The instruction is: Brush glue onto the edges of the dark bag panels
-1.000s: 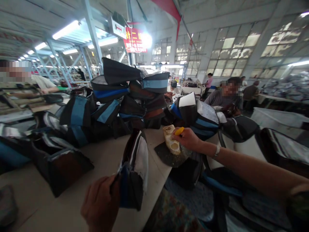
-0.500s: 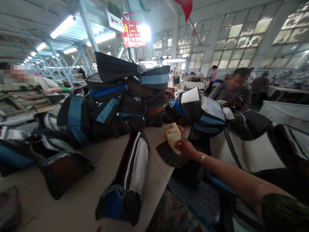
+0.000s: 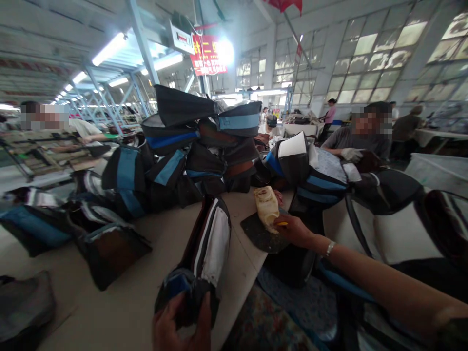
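A dark bag piece (image 3: 215,239) with a white lining strip and a blue patch lies lengthwise on the table. At its near end, my left hand (image 3: 183,326) grips the edge, thumb on one side and fingers on the other. My right hand (image 3: 296,231) is closed round a small yellow-handled tool (image 3: 281,224) whose working end is hidden. That hand is beside a cut-open, cream plastic container (image 3: 266,204) with dried residue on it. Under the container lies a dark flat pad (image 3: 256,234).
Stacked dark bags (image 3: 204,161) with blue and brown bands rise behind the table (image 3: 135,302). More bag pieces (image 3: 109,248) stand at the left. Pale-lined pieces (image 3: 405,234) lie at the right. A gloved co-worker (image 3: 369,141) sits beyond them; another person (image 3: 84,129) works at left.
My left hand has come into view from below and taken hold of the bag piece's near end. My right hand stays by the container, the yellow handle now showing more. The view has shifted slightly left.
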The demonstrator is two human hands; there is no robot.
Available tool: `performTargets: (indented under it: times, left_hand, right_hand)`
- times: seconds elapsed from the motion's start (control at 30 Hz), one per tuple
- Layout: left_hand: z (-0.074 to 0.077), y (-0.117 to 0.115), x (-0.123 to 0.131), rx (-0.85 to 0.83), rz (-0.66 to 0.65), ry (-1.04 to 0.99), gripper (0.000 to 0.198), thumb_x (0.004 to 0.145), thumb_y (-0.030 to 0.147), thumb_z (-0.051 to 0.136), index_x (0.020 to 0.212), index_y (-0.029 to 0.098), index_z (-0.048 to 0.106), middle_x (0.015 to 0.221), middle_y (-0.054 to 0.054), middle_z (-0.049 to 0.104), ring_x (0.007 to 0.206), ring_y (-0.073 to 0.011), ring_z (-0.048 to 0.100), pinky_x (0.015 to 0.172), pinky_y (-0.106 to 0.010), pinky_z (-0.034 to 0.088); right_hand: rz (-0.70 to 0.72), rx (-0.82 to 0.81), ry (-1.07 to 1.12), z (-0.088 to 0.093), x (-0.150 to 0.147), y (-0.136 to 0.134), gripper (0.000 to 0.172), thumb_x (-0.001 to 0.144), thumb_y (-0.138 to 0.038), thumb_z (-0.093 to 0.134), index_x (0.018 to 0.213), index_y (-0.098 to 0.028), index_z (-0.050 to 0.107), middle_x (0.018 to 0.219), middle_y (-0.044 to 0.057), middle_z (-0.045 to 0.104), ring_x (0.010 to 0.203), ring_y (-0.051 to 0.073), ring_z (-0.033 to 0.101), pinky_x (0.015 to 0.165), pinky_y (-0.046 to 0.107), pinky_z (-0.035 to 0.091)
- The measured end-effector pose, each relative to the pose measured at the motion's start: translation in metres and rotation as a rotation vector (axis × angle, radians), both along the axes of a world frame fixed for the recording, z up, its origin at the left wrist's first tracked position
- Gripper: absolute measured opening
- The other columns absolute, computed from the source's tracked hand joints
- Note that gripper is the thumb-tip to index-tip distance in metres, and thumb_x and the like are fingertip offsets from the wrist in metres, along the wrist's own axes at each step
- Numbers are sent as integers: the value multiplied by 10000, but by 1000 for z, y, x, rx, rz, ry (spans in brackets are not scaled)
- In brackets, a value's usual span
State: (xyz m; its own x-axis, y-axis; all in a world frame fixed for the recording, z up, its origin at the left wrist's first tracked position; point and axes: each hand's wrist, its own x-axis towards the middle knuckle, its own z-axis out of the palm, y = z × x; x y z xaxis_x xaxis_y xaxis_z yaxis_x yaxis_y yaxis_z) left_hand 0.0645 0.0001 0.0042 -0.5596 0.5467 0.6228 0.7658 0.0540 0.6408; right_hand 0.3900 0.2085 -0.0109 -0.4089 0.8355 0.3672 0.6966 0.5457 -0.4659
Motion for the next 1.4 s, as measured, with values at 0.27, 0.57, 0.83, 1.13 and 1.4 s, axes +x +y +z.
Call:
performTargets:
  times: [0.27,0.57,0.83,1.13,1.4]
  left_hand:
    - [7,4,-15,5,-118,-31,367,858,425,666,1115,164,677,1031,-104,663,876,-222,675,794,-342,551]
    - [57,17,-31,-91,-295,-301,332,836,466,657,1050,225,738,1040,-42,739,950,-223,695,884,-341,538]
    - [98,-2,-27,-118,-398,-766,459,772,471,722,1173,248,707,1174,-19,731,1115,-255,658,970,-355,499]
    - [115,-17,-30,-29,-453,-1005,506,649,408,832,1091,176,750,1109,-60,758,1062,-267,685,898,-303,558]
    - [110,-22,-35,-5,-513,-1077,490,712,396,807,1139,172,726,1128,-75,748,1100,-279,674,920,-317,556]
  right_hand:
    - [16,19,116,3,-8,-15,177,877,-282,562,859,-200,718,891,115,739,785,272,698,741,385,559]
    - [168,181,407,126,-74,-70,217,954,-383,586,881,-204,683,840,51,707,810,220,669,781,346,554]
    - [573,393,685,199,-144,-132,60,921,-186,648,962,-227,663,847,40,698,864,223,680,789,384,571]
    - [700,612,577,181,-200,-114,38,954,-190,590,989,-193,604,813,38,697,749,183,637,794,381,537]
    - [720,557,641,170,-213,-119,54,937,-174,595,988,-189,608,810,32,690,733,181,625,810,390,530]
